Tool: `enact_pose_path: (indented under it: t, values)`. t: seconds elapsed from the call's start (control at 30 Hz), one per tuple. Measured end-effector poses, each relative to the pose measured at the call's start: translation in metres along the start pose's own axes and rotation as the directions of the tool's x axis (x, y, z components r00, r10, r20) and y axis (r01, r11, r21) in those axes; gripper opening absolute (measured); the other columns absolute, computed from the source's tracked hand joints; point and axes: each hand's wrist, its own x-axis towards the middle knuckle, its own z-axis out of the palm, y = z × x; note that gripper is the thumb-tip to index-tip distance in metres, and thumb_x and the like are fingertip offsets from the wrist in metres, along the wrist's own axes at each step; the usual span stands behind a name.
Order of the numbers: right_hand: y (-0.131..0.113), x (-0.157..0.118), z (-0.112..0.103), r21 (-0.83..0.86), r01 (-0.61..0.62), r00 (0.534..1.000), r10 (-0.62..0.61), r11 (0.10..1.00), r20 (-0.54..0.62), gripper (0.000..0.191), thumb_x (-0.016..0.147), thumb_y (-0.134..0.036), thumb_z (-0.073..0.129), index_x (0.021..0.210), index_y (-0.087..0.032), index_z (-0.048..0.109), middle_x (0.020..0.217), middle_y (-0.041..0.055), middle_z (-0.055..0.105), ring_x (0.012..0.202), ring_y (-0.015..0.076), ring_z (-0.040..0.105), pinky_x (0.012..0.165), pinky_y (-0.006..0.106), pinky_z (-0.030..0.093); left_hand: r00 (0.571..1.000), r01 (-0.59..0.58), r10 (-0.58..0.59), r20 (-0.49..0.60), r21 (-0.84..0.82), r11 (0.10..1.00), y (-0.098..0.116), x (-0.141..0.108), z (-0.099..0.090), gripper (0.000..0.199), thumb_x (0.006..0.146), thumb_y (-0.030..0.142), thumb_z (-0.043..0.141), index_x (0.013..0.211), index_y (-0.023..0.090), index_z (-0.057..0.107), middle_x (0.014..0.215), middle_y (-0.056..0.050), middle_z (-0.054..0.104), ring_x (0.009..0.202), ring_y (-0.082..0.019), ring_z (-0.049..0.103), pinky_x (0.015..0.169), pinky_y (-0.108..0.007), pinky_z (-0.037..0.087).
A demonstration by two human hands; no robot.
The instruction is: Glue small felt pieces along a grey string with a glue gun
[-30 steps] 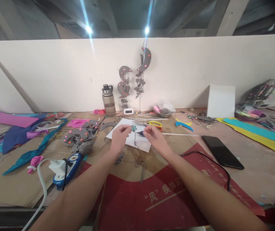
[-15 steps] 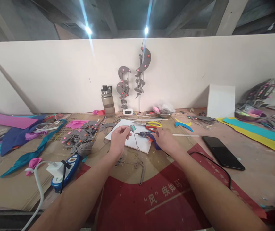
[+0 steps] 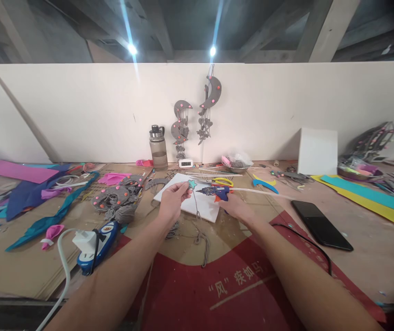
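So the bench (image 3: 372,259) is pretty packed. Biggest thing on it is the red printed cardboard (image 3: 183,294), lying in front of the white board (image 3: 205,210), which I'll use as the landmark. Left of the white board there's a tangled heap of grey moon cutouts (image 3: 112,196) with pink and orange dots. The water bottle (image 3: 158,154) stands behind it, a bit left; the blue power strip (image 3: 105,249) is front-left, and the phone (image 3: 321,225) is off to the right, well apart. None of those block anything.

Now the bit that changed: the glue gun (image 3: 222,193). A second ago the right hand (image 3: 236,206) was covering most of it; now its grip is wrapped round the handle, at the white board's right side, and the body's in plain view. I'd say that leaves the nozzle free and aimed, as it points left over the white board.

Yellow-handled scissors (image 3: 222,181) sit by the white board's back-right edge, really close to the gun, so they're the likeliest snag. The left hand (image 3: 172,200) has its grip pinched on the teal star (image 3: 192,184), held above the white board and just short of the nozzle. Grey yarn (image 3: 204,250) trails down from it and bunches up in front of the white board, which could catch too.
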Motion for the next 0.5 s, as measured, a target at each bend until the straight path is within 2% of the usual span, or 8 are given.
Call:
enact_pose_path:
  t: [0.1,0.17,0.27,0.33,0.4,0.5]
  values:
    - [-0.005,-0.002,0.001,0.083,0.019,0.999,-0.016,0.996,-0.039,0.014,0.071,-0.025,0.056,0.081,-0.016,0.055,0.075,0.0105,0.065,0.059,0.0187,0.060,0.050,0.027,0.039,1.000,0.022,-0.022,-0.016,-0.015,1.000,-0.003,0.004,-0.004,0.029,0.062,0.032,0.076,0.079,0.011,0.066,0.073,-0.003,0.063,0.063,-0.008,0.057,0.061,-0.022,0.044]
    - [-0.010,-0.005,0.001,0.228,0.047,0.998,-0.034,0.973,-0.060,0.018,0.072,-0.021,0.054,0.090,-0.016,0.052,0.077,0.0082,0.064,0.054,0.0166,0.059,0.049,0.027,0.041,0.998,0.040,-0.040,-0.039,-0.016,0.999,-0.005,0.006,-0.006,0.029,0.061,0.031,0.077,0.077,0.011,0.066,0.072,-0.003,0.063,0.062,-0.008,0.057,0.060,-0.021,0.044]
    - [-0.019,-0.013,-0.002,0.515,0.155,0.988,-0.117,0.843,-0.105,0.025,0.076,-0.021,0.050,0.101,-0.018,0.046,0.084,0.0044,0.063,0.054,0.0131,0.059,0.051,0.027,0.046,0.996,0.039,-0.041,-0.082,-0.018,0.999,-0.004,0.008,-0.007,0.030,0.059,0.030,0.078,0.078,0.010,0.066,0.075,-0.004,0.064,0.063,-0.008,0.057,0.061,-0.023,0.044]
    - [-0.026,-0.020,-0.004,0.623,0.275,0.961,-0.216,0.732,-0.170,0.026,0.078,-0.024,0.051,0.103,-0.020,0.045,0.090,0.0037,0.063,0.061,0.0121,0.060,0.054,0.026,0.049,0.994,0.030,-0.033,-0.103,-0.026,0.999,-0.002,0.009,-0.007,0.029,0.058,0.029,0.078,0.078,0.010,0.066,0.075,-0.005,0.065,0.063,-0.008,0.057,0.062,-0.023,0.044]
    - [-0.031,-0.027,-0.006,0.657,0.366,0.928,-0.310,0.659,-0.206,0.028,0.079,-0.027,0.052,0.105,-0.021,0.045,0.095,0.0037,0.063,0.066,0.0119,0.059,0.054,0.024,0.048,0.994,0.017,-0.021,-0.111,-0.039,0.999,0.000,0.009,-0.007,0.029,0.058,0.029,0.078,0.076,0.010,0.066,0.074,-0.004,0.064,0.063,-0.008,0.057,0.062,-0.023,0.044]
    - [-0.035,-0.035,-0.006,0.596,0.418,0.905,-0.372,0.686,-0.206,0.032,0.081,-0.030,0.052,0.111,-0.021,0.048,0.090,0.0026,0.064,0.062,0.0122,0.056,0.054,0.025,0.046,0.993,0.002,-0.010,-0.120,-0.062,0.998,0.002,0.010,-0.008,0.028,0.057,0.029,0.079,0.074,0.011,0.065,0.071,-0.003,0.063,0.062,-0.008,0.057,0.062,-0.023,0.043]
